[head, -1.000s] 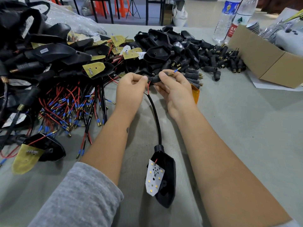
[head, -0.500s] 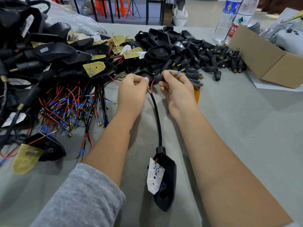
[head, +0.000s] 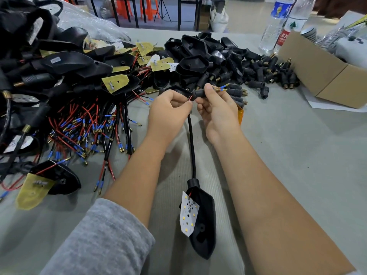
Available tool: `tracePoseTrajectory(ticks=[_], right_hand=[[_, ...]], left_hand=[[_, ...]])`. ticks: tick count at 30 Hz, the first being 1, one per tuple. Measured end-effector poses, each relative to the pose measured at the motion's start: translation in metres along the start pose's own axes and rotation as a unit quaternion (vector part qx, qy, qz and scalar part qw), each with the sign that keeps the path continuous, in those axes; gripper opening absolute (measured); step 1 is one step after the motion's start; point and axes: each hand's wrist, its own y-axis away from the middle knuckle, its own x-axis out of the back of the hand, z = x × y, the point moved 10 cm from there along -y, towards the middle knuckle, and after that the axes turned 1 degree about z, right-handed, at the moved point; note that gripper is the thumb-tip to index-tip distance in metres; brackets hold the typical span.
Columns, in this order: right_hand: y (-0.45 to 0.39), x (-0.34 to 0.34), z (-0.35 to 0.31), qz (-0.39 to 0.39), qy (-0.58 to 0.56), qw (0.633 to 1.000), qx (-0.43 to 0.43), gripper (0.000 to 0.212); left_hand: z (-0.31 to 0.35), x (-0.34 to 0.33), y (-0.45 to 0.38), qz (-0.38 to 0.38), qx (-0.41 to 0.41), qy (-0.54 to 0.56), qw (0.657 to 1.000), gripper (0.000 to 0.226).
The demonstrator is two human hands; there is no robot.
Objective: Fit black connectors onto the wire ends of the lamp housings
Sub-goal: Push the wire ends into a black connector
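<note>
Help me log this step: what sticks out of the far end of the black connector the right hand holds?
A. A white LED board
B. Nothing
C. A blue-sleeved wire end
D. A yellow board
C: a blue-sleeved wire end pokes out past the brass tip of the black connector pinched by the right hand.

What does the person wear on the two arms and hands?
The left arm has a grey fleecy sleeve pushed up, so its forearm is bare. The right arm shows no sleeve up to the picture's edge. The left hand and right hand show no gloves, rings or watch.
</note>
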Motion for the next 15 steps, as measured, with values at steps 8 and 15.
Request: tracePoseTrajectory(ticks=[8, 15], right_hand=[[-0.001, -0.003, -0.002, -0.017, 0.089, 0.996, 0.024, 0.012], [-0.001, -0.011, -0.001, -0.042, 0.161, 0.985, 0.043, 0.01]], left_hand=[[0.014, -0.008, 0.002, -0.044, -0.07, 0.006, 0.997, 0.008], [0.008, -0.003, 0.001, -0.021, -0.058, -0.001, 0.998, 0.01]])
